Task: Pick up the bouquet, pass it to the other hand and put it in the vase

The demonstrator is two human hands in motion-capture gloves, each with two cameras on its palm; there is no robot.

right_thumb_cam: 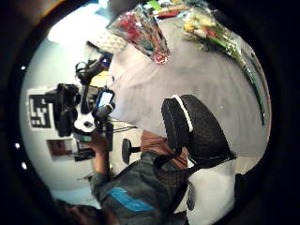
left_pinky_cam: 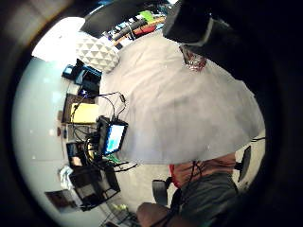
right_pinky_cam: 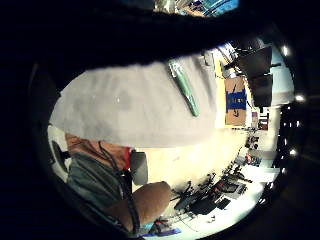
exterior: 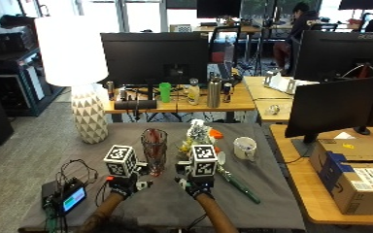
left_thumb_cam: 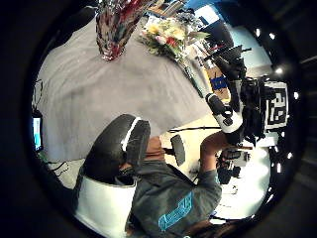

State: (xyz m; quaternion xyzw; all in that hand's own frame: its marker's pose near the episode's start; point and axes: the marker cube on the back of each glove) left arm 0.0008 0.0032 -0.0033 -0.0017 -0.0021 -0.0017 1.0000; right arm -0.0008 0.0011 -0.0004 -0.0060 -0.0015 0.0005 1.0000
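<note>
Two gloved hands hover above the grey bench, left hand (exterior: 123, 185) near the vase (exterior: 154, 150), right hand (exterior: 194, 186) just short of the bouquet (exterior: 200, 141). Bouquet lies flat beside the upright vase, stems (exterior: 238, 185) trailing past the right hand. Neither hand holds anything; how wide the fingers stand, I cannot tell. Mug (exterior: 245, 148) sits beyond.

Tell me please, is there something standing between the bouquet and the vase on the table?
Nothing visible does. The bouquet lies on the grey table just beside the empty vase, with only bare cloth between them. The white mug stands on the bouquet's far side, away from the vase. Both hands hover nearby, holding nothing.
</note>
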